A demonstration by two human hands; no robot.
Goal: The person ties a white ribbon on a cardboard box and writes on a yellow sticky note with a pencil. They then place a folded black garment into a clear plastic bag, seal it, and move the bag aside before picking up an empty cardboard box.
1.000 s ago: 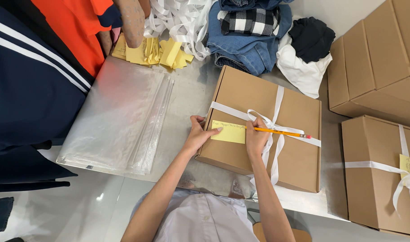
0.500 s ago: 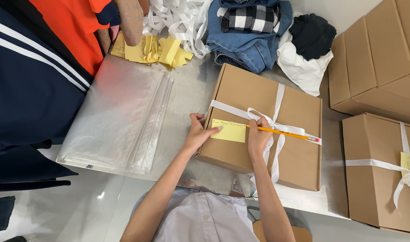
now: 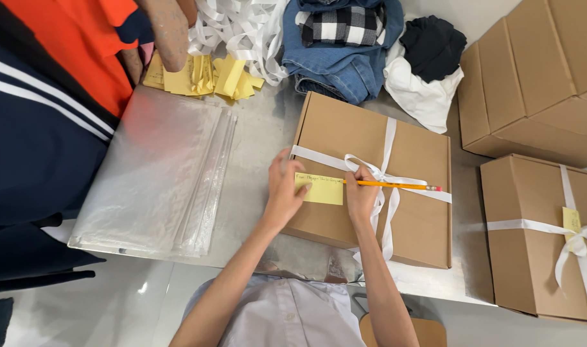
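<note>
Yellow pencil [image 3: 390, 185] sits pinched in the right hand [image 3: 361, 196], its tip on a yellow sticky note [image 3: 320, 189]. The left hand [image 3: 284, 193] has its fingers loosely curled, pressing the note's left end down. That note lies on a brown cardboard box [image 3: 370, 173] tied with white ribbon [image 3: 383, 186], near the bench's front edge. Clear plastic bags [image 3: 158, 180] lie towards the left.
</note>
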